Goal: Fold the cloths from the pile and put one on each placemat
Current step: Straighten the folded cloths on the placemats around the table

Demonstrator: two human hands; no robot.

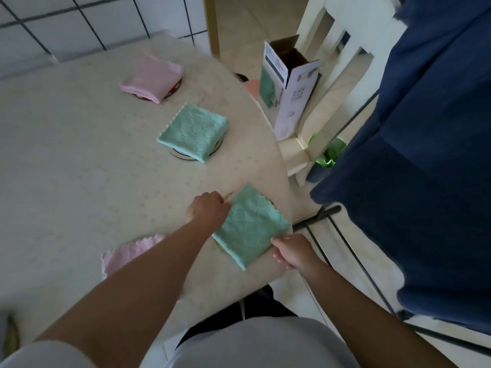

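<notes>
At the table's near edge, we see a green cloth folded, left hand curled on its side, right hand pinching its corner

Counter: wide bare stretch across left and centre, open to reach from the near edge.

Obstacles on the counter, right side, in a line running away from the viewer:
- near green cloth at the right edge, with the left hand touching its left side and the right hand at its near right corner;
- middle green cloth, on a round mat; bare gap between it and the near cloth;
- far pink cloth, near the tiled wall.

Pink cloth pile near the front, partly hidden under the left forearm.

Off the right edge: open cardboard box, white chair and hanging blue fabric crowd the side approach.
</notes>
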